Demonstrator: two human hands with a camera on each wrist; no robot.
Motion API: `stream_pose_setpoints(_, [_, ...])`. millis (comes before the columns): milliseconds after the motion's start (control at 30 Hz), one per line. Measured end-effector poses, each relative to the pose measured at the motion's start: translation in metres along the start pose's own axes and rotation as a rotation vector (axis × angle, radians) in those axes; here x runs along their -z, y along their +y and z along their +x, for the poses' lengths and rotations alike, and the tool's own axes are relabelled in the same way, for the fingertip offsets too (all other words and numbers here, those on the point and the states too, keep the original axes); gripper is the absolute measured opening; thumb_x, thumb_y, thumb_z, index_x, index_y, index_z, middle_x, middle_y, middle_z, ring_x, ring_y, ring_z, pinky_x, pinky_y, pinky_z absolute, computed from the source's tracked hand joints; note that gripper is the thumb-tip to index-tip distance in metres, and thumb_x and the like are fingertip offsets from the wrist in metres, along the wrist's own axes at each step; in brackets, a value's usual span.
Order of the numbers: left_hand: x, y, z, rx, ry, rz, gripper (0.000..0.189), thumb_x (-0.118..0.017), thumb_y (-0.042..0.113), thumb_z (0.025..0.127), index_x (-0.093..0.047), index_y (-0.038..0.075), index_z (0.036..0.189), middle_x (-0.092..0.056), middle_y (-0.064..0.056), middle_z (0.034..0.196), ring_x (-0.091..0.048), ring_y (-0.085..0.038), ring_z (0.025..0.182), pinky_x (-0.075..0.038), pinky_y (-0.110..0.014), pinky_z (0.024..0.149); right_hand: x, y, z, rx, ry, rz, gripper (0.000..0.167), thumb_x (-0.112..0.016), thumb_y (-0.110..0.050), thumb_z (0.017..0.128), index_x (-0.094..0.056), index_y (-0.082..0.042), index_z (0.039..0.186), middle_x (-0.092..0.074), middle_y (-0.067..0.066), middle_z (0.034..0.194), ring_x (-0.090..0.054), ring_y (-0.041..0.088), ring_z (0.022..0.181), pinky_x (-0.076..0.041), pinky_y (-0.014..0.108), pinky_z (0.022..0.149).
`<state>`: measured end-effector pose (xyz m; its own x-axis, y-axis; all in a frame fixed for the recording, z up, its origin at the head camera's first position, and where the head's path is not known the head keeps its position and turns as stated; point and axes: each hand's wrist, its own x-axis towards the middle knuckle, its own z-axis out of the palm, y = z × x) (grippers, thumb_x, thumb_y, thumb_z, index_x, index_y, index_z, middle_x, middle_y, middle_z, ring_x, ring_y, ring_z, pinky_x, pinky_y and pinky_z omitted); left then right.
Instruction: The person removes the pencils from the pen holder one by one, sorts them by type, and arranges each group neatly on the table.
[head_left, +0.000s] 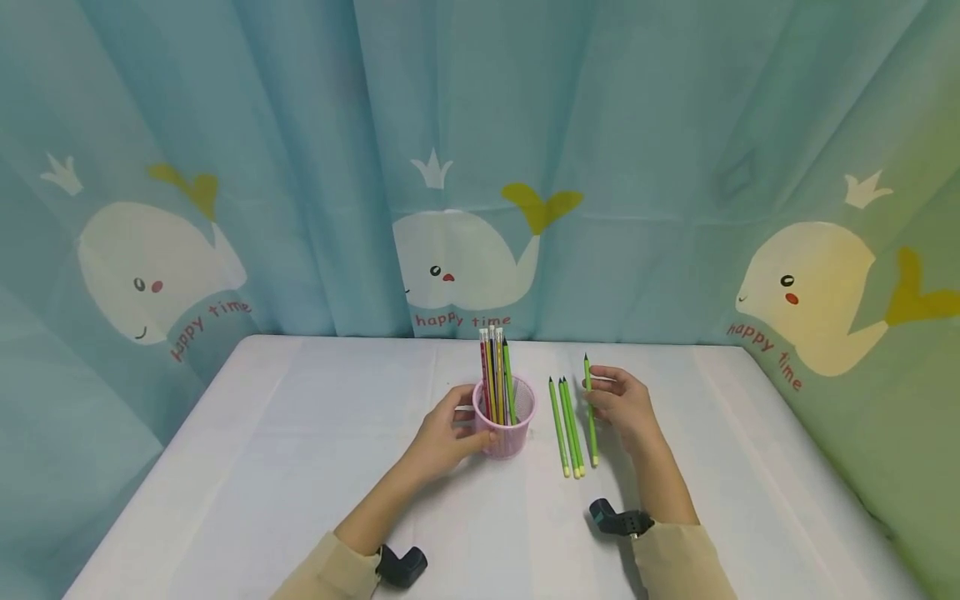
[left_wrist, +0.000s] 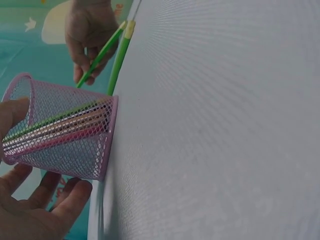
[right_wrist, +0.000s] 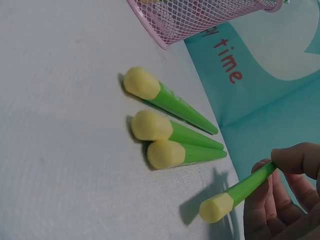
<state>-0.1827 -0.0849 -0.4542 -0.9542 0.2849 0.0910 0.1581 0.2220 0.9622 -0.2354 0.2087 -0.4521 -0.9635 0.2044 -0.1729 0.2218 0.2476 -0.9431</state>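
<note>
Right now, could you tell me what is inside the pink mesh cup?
The pink mesh cup holds a bundle of upright pencils, red, yellow and green among them. Their lower ends are blurred behind the mesh, and the left hand covers one side.

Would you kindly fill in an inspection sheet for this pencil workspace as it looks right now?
Surface: white table, covered by a smooth cloth.
Job's things: pink mesh cup upright, holding several pencils; three green pencils lying side by side right of it; a fourth green pencil lifted at its tip end.
Clutter: nothing seen.
Hands: left hand grips the cup; right hand pinches the fourth pencil.
Cables: nothing seen; black wrist cameras only.
Surroundings: teal whale curtain reading "happy time".
</note>
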Motion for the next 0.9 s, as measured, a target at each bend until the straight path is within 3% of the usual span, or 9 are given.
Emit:
stream_pose_setpoints(300, [-0.0001, -0.0009, -0.001, -0.004, -0.011, 0.014, 0.073, -0.082, 0.018, 0.083, -0.043, 0.01, 0.144, -0.054, -0.015, 0.136, -0.059, -0.034, 0.12, -0.054, -0.045, 0.101, -0.0015, 0.007, 0.001, 0.012, -0.006, -0.048, 0.046, -0.067, -0.005, 0.088, -0.057, -0.008, 0.133, -0.063, 0.014, 0.121, -0.062, 0.018, 0.094, -0.055, 0.022, 0.067])
stream_pose_setpoints(500, [0.0008, 0.0003, 0.0, -0.005, -0.012, 0.023, 0.072, -0.082, 0.019, 0.083, -0.043, 0.011, 0.144, -0.054, -0.014, 0.137, -0.059, -0.033, 0.121, -0.054, -0.043, 0.1, -0.004, 0.0067, 0.0018, 0.012, 0.011, -0.09, 0.049, -0.068, -0.004, 0.085, -0.058, -0.009, 0.132, -0.064, 0.013, 0.121, -0.061, 0.021, 0.099, -0.056, 0.022, 0.069])
stream_pose_setpoints(900, [0.0011, -0.0006, 0.0001, -0.005, -0.017, 0.011, 0.073, -0.082, 0.018, 0.083, -0.043, 0.011, 0.144, -0.054, -0.015, 0.137, -0.059, -0.034, 0.121, -0.054, -0.043, 0.101, -0.0031, 0.008, 0.0011, 0.009, -0.044, -0.078, 0.049, -0.07, -0.003, 0.087, -0.057, -0.005, 0.134, -0.064, 0.017, 0.122, -0.066, 0.018, 0.095, -0.06, 0.026, 0.073])
